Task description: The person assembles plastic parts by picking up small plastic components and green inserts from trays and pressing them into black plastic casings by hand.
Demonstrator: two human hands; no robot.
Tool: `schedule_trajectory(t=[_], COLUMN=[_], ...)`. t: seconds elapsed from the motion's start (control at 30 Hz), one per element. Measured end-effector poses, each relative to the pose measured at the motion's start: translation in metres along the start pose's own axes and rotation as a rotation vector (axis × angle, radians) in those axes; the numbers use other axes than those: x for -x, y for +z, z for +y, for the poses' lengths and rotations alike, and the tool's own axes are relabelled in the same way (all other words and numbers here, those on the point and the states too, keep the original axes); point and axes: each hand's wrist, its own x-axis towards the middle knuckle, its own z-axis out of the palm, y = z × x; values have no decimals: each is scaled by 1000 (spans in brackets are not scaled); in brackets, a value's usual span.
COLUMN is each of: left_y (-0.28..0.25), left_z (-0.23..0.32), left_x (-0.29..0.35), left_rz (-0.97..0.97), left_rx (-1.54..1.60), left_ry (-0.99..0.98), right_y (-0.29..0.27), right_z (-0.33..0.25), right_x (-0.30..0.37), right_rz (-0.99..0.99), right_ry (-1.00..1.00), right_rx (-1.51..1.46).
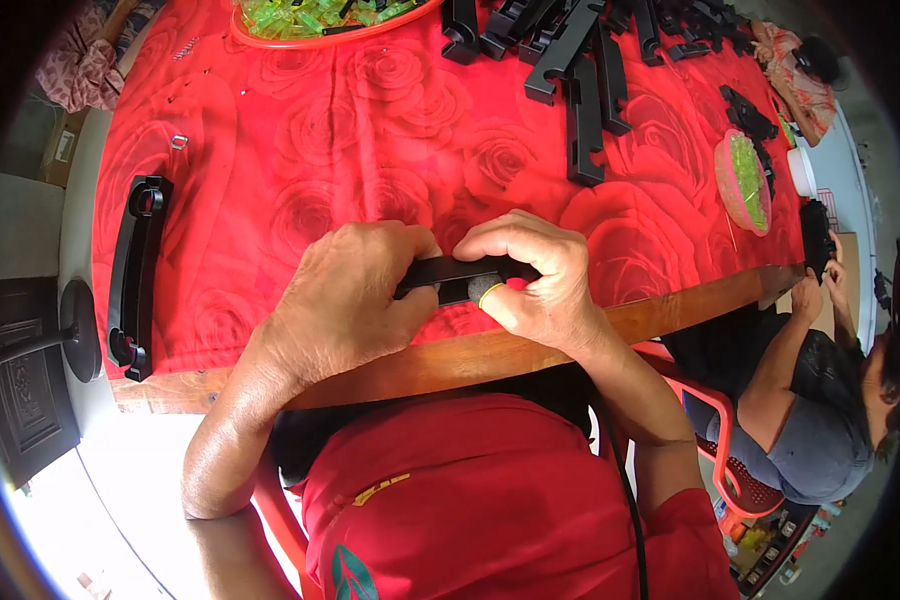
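Between my two hands, just above the table's near edge, is a black elongated plastic part (454, 285). My left hand (355, 290) is closed round its left end, with thumb below and fingers above. My right hand (535, 280) pinches the right end; a dark cover with a yellow edge wraps its thumb tip. Much of the part is hidden by my fingers. A similar long black plastic part (135, 278), with a round opening near its far end, lies at the table's left edge. A small clear piece (179, 142) rests beyond it.
Red rose-patterned cloth (300, 130) covers the wooden-edged table. At the back are an orange-rimmed basin (335, 38) of green-yellow pieces and a pile of black parts (585, 100). A pink basket (742, 185) stands right. Another person (810, 400) handles a black part at the right.
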Motion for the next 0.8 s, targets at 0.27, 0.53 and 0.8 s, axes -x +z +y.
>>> schedule_trajectory(t=[0.27,0.53,0.8], left_y=[-4,-8,-14], left_z=[1,-4,-12], left_x=[3,18,28], left_rz=[-1,88,138], left_rx=[-25,-187,-155], left_ry=[-11,79,-44], right_y=[1,0,1], right_z=[0,-1,0], right_x=[0,-1,1], right_rz=[-11,9,40], right_ry=[-20,-63,-103], right_rx=[12,31,70])
